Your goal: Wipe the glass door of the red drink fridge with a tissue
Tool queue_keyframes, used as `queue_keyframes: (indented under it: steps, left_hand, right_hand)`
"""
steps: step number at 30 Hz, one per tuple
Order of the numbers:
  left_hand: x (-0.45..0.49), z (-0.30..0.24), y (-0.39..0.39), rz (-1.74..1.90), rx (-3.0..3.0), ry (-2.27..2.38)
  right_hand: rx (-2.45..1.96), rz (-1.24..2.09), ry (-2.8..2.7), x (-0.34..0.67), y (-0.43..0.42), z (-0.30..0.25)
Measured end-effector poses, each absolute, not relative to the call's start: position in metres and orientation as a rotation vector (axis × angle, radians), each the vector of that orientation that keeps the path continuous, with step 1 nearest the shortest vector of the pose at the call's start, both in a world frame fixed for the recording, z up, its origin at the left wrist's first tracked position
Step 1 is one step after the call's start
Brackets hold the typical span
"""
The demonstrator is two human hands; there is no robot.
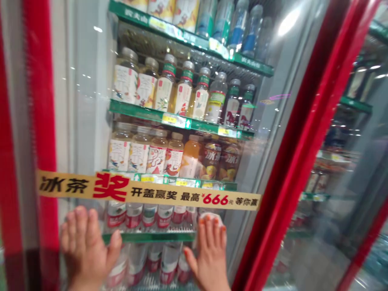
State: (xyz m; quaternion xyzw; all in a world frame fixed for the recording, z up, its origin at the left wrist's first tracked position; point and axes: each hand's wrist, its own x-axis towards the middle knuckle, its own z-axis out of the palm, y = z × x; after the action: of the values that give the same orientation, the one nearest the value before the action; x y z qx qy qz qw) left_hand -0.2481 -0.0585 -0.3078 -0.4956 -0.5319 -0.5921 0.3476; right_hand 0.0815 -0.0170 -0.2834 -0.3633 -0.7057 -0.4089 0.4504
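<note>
I face a glass door [273,133] of a drinks fridge with a red frame [306,133]. My left hand [86,248] lies flat on the lower left of the glass with its fingers spread and nothing in it. My right hand [209,254] presses on the glass lower down and to the right, fingers stretched upward. A small white cloth [212,217] shows just past its fingertips, held against the glass. A yellow sticker band [145,192] with red and black print runs across the door just above both hands.
Behind the glass, green-edged shelves [178,120] carry rows of tea and juice bottles [165,89], with red-labelled water bottles [151,214] low down. A second fridge door [348,161] stands to the right. Red frame [42,121] borders the left.
</note>
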Motion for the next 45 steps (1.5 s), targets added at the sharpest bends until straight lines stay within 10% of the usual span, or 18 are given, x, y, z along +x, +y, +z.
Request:
queue_keyframes:
  steps: [5, 13, 33, 45]
  left_hand:
    - [-0.232, -0.286, -0.067, -1.280, -1.236, -1.316]
    - [-0.232, -0.286, -0.072, -1.269, -1.242, -1.296]
    - [-0.241, -0.326, -0.067, -1.175, -1.199, -1.326]
    - [-0.244, -0.331, -0.066, -1.145, -1.199, -1.398]
  right_hand:
    - [-1.177, -0.655, -1.427, 0.082, 0.007, -0.231]
    - [-0.600, -1.182, -1.986, 0.015, -0.031, -0.257]
    - [-0.446, -0.978, -2.018, -0.117, -0.044, -0.148]
    - [-0.257, -0.886, -2.224, -0.147, -0.056, -0.171]
